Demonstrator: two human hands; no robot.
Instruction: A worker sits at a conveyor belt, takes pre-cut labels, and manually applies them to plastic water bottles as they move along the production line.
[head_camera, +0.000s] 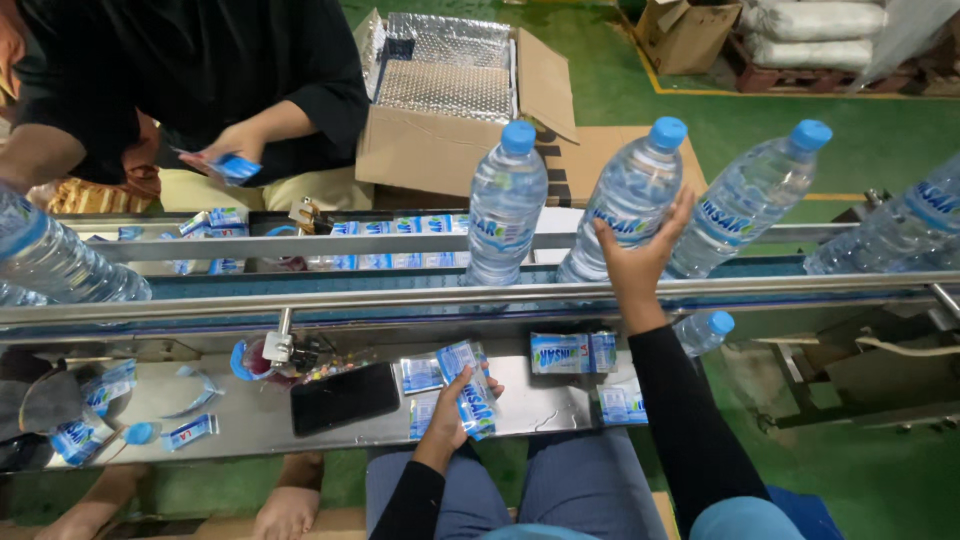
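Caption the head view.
Right hand grips a clear blue-capped water bottle on the conveyor; left hand holds a blue label sleeve.

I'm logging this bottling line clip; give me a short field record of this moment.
Setting: conveyor carrying capped water bottles
Right hand: grips the second bottle on the belt
Left hand: holds a blue label sleeve over the steel shelf
On shelf: label stack, dark phone
Opposite: co-worker's hand holding a label
Behind: open foil-lined box
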